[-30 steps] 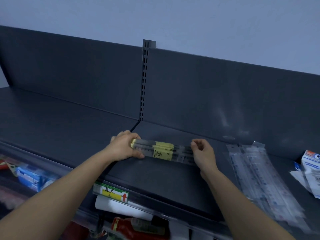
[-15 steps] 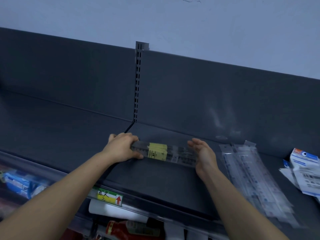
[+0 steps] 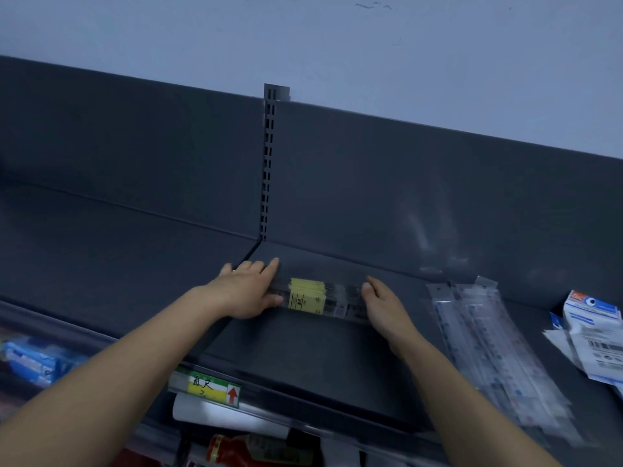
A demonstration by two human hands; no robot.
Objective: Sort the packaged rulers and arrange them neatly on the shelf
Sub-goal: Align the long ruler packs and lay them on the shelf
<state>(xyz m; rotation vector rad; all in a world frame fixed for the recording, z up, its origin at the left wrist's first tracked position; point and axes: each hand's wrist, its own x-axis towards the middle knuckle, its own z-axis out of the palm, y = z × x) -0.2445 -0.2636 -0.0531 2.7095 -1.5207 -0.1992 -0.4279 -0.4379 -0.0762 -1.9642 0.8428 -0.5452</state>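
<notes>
A stack of short packaged rulers (image 3: 317,299) with yellow labels lies flat on the dark grey shelf (image 3: 303,362), near the back panel. My left hand (image 3: 247,289) lies flat against the stack's left end with straight fingers. My right hand (image 3: 382,306) presses the stack's right end, fingers straight and the thumb beside the packs. A loose pile of long clear-packaged rulers (image 3: 495,352) lies on the shelf to the right of my right arm, running from the back towards the front edge.
White and blue packs (image 3: 593,335) lie at the far right of the shelf. A slotted upright (image 3: 268,163) splits the back panel. A yellow price tag (image 3: 209,387) sits on the front rail. Below are a white roll (image 3: 222,416), red bottles (image 3: 242,449) and blue packets (image 3: 30,358).
Both hands went from gripping the ends of the yellow-labelled stack to lying flat against them. The stack now rests on the shelf, a little further back.
</notes>
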